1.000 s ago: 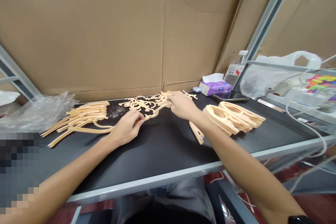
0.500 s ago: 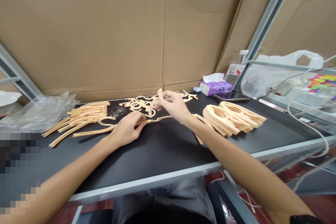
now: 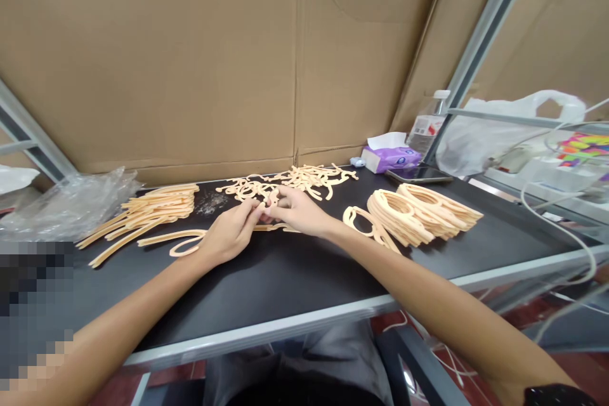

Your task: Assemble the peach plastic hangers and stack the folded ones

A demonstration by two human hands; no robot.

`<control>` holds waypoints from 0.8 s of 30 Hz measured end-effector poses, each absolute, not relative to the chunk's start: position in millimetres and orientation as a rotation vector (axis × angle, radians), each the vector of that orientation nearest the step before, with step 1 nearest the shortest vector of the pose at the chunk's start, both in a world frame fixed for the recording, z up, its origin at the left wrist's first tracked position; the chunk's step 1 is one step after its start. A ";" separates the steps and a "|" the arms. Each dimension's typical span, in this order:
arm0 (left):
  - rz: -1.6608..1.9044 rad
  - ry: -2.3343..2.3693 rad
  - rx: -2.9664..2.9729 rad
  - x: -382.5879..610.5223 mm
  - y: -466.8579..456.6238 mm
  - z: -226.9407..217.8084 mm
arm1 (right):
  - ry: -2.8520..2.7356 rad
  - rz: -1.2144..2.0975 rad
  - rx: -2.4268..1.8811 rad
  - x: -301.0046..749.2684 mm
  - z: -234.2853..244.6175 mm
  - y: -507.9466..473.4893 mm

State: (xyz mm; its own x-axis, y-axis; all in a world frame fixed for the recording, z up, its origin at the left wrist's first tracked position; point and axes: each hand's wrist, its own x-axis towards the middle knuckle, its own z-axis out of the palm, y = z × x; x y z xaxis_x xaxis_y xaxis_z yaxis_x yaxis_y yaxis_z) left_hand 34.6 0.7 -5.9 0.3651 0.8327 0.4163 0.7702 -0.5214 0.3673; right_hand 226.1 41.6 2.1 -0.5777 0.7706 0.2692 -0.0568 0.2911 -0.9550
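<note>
Lap: grey trousers [image 3: 295, 361] show just below the front of the table.

Watch: a black wristwatch [image 3: 556, 395] sits on the right wrist, at the bottom edge of the view.

Table: a black-topped work table [image 3: 266, 285] with a metal front rim.

Left hand [image 3: 229, 233]: closed in a pinch, its fingers curled inward and reaching across the tabletop.

Right hand [image 3: 297, 212]: also pinching, its fingertips meeting those of the left hand.

Held item: a peach plastic piece [image 3: 267, 212] is gripped between both hands, mostly hidden by the fingers.

Beside the hands: a peach looped strip [image 3: 185, 244] lies just left of the left hand, and a peach looped piece [image 3: 359, 219] lies beyond the right forearm.

Piles: straight peach strips [image 3: 162, 206] sit at the left, a tangled heap of peach pieces [image 3: 285, 183] lies at the back-centre, and stacked peach rings [image 3: 419, 214] sit at the right.

Far edge: crumpled clear plastic film [image 3: 71, 203], a purple tissue pack [image 3: 391, 158], a smartphone [image 3: 419, 174], a plastic bottle [image 3: 427, 127] and a white plastic bag [image 3: 504, 133] — with a cardboard sheet [image 3: 190, 57] standing behind.
</note>
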 end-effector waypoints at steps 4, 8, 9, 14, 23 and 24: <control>0.856 1.522 2.525 33.2 3.1 -7.9 | -2.035 1.057 -0.724 229.6 -3.4 41.2; 0.874 1.538 2.512 30.8 5.7 -9.9 | -2.227 0.877 -0.837 236.8 -0.9 41.5; 0.883 1.538 2.505 30.2 6.4 -10.2 | -2.261 0.861 -0.870 238.2 0.4 41.8; 0.958 1.509 2.469 27.8 8.3 -11.1 | -2.420 0.757 -0.975 239.9 5.4 42.4; 1.077 1.486 2.654 27.4 7.6 -12.6 | -2.655 -0.125 -0.892 240.6 6.8 39.7; 1.080 1.455 2.695 27.4 7.5 -13.1 | -2.658 -0.204 -0.904 241.2 6.7 41.2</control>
State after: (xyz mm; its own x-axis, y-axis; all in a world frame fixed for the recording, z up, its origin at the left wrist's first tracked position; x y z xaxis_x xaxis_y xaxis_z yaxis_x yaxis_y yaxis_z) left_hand 27.4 7.5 -13.1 0.3791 0.7066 0.5975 0.7766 -0.5940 0.2097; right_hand 241.2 41.2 6.7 -0.7465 0.5670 0.3482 0.6134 0.7892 0.0300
